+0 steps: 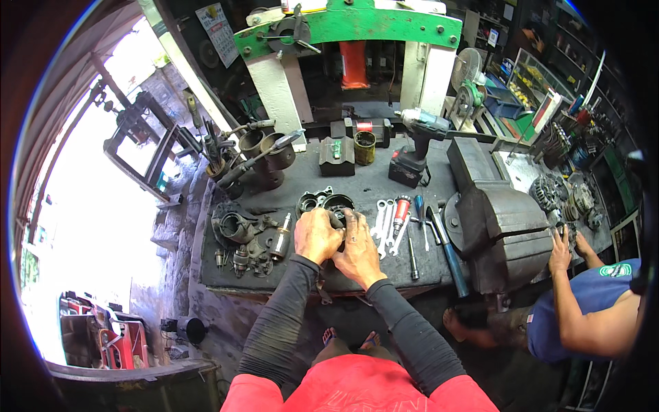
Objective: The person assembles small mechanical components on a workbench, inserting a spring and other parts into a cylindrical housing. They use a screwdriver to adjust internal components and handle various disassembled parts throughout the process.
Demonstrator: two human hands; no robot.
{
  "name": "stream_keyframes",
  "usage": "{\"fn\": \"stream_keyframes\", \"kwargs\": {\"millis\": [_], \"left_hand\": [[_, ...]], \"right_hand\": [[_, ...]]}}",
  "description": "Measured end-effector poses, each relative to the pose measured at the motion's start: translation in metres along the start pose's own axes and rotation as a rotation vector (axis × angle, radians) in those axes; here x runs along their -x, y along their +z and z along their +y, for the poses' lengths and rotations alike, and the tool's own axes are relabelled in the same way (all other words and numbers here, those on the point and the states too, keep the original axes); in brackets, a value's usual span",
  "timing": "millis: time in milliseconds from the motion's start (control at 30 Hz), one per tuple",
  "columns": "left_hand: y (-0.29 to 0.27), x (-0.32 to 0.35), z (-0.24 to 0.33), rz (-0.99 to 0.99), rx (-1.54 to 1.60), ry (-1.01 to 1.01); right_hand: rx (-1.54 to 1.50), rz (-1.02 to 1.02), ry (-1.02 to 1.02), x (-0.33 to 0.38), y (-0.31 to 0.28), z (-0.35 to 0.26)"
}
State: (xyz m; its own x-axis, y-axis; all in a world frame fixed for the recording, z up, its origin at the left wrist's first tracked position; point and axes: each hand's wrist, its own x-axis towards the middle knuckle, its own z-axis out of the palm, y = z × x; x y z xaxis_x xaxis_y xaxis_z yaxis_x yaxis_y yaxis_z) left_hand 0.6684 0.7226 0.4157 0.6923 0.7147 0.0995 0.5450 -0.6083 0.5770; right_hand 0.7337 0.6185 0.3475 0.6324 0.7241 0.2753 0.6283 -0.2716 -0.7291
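Both of my hands are at a dark, round-mouthed metal housing on the workbench. My left hand is closed at its near left side with fingers curled. My right hand grips its near right side, thumbs close together. The fingers hide the housing's near part and anything small between them. Just right of my right hand lie several combination wrenches and a red-handled screwdriver. Left of my left hand are a silver cylindrical part, an open grey metal casing and several greasy small parts.
A large bench vise stands at right, beside a blue-handled hammer. A cordless impact wrench stands behind. Metal cylinders stand far left. A co-worker handles parts beyond the vise. A green-topped press frame rises behind the bench.
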Motion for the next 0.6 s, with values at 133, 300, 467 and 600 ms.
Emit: {"fn": "stream_keyframes", "kwargs": {"millis": [133,300,467,600], "left_hand": [[0.0012,0.0002,-0.0011,0.175,0.007,0.104],[-0.0003,-0.0012,-0.0024,-0.027,0.007,0.036],[0.0007,0.0020,0.0007,0.185,-0.019,0.145],[-0.0016,-0.0028,-0.0021,-0.029,-0.008,0.060]], "right_hand": [[-0.043,-0.013,0.016,-0.0010,-0.0032,-0.0043],[-0.016,-0.025,0.023,-0.0002,-0.0058,-0.0058],[-0.038,-0.013,0.012,0.0001,-0.0026,-0.0034],[0.022,0.024,-0.008,0.0008,0.0009,-0.0015]]}}
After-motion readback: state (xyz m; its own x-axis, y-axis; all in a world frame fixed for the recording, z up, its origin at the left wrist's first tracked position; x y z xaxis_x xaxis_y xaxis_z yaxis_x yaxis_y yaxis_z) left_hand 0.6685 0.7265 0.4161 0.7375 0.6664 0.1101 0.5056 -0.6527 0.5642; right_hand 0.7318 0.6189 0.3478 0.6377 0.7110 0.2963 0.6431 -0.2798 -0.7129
